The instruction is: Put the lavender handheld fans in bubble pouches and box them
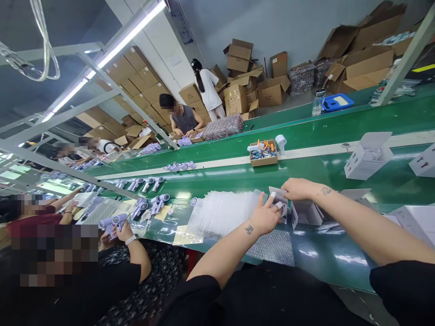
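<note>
A small white box (277,192) with a raised flap is between my two hands, over the bubble wrap's right end. My left hand (266,219) is at its near left side, thumb and fingers partly spread around it, white on some fingertips. My right hand (299,188) pinches the flap's upper right edge. What is inside the box is mostly hidden by my left fingers. Left of it lies a stack of translucent bubble bags (220,210), with a bubble wrap sheet (273,246) below. Just right sits another open white box (306,214).
A small carton of parts (263,159) and a white round-headed device (280,143) stand beyond my hands. White printed boxes (367,156) are at right. On the left, a co-worker's hand (124,231) holds a lavender device (113,221); more devices (159,203) lie nearby.
</note>
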The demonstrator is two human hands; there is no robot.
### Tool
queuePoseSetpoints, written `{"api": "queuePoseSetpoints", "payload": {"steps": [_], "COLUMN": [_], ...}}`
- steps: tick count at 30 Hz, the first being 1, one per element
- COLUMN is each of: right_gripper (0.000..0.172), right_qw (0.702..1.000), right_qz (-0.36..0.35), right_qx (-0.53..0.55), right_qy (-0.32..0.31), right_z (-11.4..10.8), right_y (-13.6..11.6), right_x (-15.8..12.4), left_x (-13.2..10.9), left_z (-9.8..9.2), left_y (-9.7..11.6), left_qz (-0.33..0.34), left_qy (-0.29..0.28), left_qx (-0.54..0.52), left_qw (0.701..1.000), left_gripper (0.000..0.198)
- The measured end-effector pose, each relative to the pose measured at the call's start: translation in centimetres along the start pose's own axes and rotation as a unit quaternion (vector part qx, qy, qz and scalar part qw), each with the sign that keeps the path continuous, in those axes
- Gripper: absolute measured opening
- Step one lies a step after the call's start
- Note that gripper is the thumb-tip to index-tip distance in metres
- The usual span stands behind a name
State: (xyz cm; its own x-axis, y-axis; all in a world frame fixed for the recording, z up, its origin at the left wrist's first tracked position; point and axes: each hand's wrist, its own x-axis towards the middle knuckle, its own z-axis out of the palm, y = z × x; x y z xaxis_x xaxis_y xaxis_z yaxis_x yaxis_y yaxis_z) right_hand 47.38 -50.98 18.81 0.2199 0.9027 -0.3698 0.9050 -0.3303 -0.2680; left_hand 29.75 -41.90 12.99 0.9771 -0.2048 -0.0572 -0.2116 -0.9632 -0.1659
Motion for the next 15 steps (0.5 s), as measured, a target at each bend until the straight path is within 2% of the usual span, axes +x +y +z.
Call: {"api": "queuePoseSetpoints", "payload": {"steps": [2, 4, 6, 8, 10, 11, 13, 15], "right_gripper": [0.023, 0.021, 0.019, 0.019, 0.019, 0.018, 0.018, 0.025], "right_qw": [1.0, 1.0, 1.0, 1.0, 0.999, 0.997, 0.988, 0.975], "right_qz": [0.007, 0.005, -0.002, -0.009, -0.004, 0.008, 0.043, 0.086], "right_qx": [0.002, 0.006, 0.013, 0.017, 0.041, 0.072, 0.143, 0.182], "right_qy": [0.007, 0.011, 0.015, 0.019, 0.018, 0.019, 0.035, 0.094], "right_z": [-0.1, -0.7, -2.1, -3.9, -6.0, -6.9, -8.4, -9.2], "right_y": [-0.2, -0.3, 0.3, 1.7, 3.9, 5.1, 7.4, 9.1], "right_x": [0.2, 0.4, 0.6, 1.1, 1.9, 2.3, 3.3, 4.2], "left_x": [0.4, 0.4, -0.5, -2.5, -5.3, -6.9, -10.2, -13.5], "left_z": [0.2, -0.4, -1.6, -2.8, -3.2, -3.1, -2.2, -0.8], "left_y": [0.6, 0.8, 0.4, -0.5, -1.9, -2.7, -4.1, -5.3], "left_qz": [0.006, -0.008, -0.065, -0.147, -0.226, -0.264, -0.35, -0.441], "left_qy": [-0.035, -0.036, 0.027, 0.118, 0.178, 0.19, 0.193, 0.204], "left_qx": [-0.01, -0.045, -0.108, -0.196, -0.3, -0.354, -0.45, -0.508], "left_qw": [0.999, 0.998, 0.992, 0.962, 0.91, 0.877, 0.799, 0.711], "left_gripper": [0.03, 0.03, 0.037, 0.041, 0.035, 0.03, 0.025, 0.025]}}
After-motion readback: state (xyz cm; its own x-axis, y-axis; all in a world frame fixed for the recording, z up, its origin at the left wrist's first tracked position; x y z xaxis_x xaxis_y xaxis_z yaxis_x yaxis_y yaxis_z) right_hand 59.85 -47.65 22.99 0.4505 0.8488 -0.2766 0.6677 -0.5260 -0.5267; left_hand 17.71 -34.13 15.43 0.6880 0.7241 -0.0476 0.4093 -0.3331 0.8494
